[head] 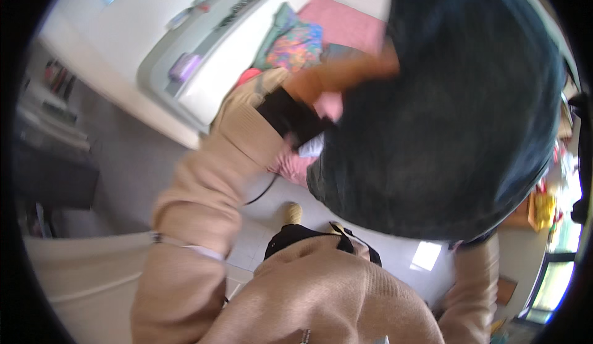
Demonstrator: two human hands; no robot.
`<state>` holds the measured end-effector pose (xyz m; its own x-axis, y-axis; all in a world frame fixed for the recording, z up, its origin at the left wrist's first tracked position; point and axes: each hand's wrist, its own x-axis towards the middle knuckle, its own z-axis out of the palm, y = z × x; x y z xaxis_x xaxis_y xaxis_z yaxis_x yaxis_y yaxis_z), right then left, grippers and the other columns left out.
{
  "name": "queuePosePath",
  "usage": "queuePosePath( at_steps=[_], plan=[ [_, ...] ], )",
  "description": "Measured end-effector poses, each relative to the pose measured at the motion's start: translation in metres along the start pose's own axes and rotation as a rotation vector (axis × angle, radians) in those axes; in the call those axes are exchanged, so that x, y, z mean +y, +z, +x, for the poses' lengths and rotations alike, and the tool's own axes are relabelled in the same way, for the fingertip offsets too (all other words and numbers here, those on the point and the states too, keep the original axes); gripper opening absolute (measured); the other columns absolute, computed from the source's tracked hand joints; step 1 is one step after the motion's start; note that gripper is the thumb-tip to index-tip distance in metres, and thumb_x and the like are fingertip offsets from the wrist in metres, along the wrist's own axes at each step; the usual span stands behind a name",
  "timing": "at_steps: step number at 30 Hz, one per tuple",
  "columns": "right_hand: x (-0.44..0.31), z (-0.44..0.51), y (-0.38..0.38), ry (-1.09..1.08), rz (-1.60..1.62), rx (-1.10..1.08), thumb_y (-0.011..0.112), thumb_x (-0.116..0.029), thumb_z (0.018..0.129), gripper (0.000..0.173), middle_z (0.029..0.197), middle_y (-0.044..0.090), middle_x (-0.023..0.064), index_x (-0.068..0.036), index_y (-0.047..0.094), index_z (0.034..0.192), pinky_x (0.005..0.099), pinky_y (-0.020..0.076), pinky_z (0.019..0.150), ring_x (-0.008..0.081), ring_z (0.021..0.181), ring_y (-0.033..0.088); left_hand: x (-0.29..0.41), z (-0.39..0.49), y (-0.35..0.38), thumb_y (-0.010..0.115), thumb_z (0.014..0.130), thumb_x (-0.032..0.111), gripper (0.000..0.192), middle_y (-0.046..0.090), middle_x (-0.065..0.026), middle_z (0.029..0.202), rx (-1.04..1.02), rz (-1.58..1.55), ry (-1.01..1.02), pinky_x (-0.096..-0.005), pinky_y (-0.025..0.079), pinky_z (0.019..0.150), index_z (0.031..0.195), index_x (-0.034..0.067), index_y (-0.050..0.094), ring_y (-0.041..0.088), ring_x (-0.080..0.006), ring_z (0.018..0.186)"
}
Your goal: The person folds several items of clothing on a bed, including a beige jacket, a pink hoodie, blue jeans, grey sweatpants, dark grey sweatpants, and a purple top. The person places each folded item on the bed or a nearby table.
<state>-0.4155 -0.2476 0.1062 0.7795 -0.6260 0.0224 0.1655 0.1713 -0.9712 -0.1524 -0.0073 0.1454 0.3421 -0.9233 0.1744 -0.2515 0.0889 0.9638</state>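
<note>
A large dark blue-grey cloth, possibly a denim garment (435, 126), is raised close before me and fills much of the right half of the head view. My left hand (345, 75), blurred by motion, reaches to its left edge with the fingertips at the cloth. Whether those fingers pinch the fabric is too blurred to see. A black band (292, 117) wraps my left wrist beyond the tan knit sleeve. The cloth hides my right hand; only the right sleeve (477, 274) shows below its lower edge.
Beyond my left hand is a bed with a pink cover (345, 22), a multicoloured floral cloth (296, 47) and a grey-white headboard shelf (157, 61). A purple pack (185, 67) rests on the shelf. A black cable (264, 191) hangs near the tiled floor (259, 223). Windows (551, 283) stand at right.
</note>
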Motion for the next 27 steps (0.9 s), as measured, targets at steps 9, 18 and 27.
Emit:
queuePosePath(
  at_steps=[9, 18, 27],
  plan=[
    [0.087, -0.064, -0.009, 0.318, 0.080, -0.122, 0.044, -0.033, 0.097, 0.043, 0.130, 0.053, 0.0119, -0.004, 0.049, 0.129, 0.0429, 0.0373, 0.104, 0.0283, 0.116, 0.052, -0.099, -0.124, 0.074, 0.066, 0.085, 0.010, 0.031, 0.061, -0.0029, 0.108, 0.112, -0.660, -0.278, -0.0284, 0.044, 0.089, 0.114, 0.001, 0.059, 0.055, -0.0125, 0.099],
    [0.128, -0.050, 0.068, 0.582, -0.170, -0.379, 0.069, 0.002, 0.077, 0.027, 0.096, 0.067, 0.0039, 0.002, 0.065, 0.104, 0.0275, 0.0456, 0.087, 0.0125, 0.092, 0.061, -0.103, -0.240, 0.035, 0.066, 0.081, 0.004, 0.036, 0.061, -0.0074, 0.105, 0.337, -0.253, -0.467, -0.0321, 0.042, 0.092, 0.116, -0.001, 0.056, 0.055, -0.0168, 0.099],
    [0.143, -0.017, 0.140, 0.328, -0.289, -0.964, 0.076, 0.006, 0.070, 0.031, 0.109, 0.064, 0.0053, -0.003, 0.069, 0.098, 0.0338, 0.0438, 0.092, 0.0176, 0.104, 0.058, -0.068, -0.299, -0.015, 0.067, 0.077, 0.003, 0.053, 0.060, -0.0119, 0.119, 0.459, 0.031, -0.586, -0.0361, 0.046, 0.092, 0.127, -0.002, 0.049, 0.056, -0.0209, 0.109]
  ],
)
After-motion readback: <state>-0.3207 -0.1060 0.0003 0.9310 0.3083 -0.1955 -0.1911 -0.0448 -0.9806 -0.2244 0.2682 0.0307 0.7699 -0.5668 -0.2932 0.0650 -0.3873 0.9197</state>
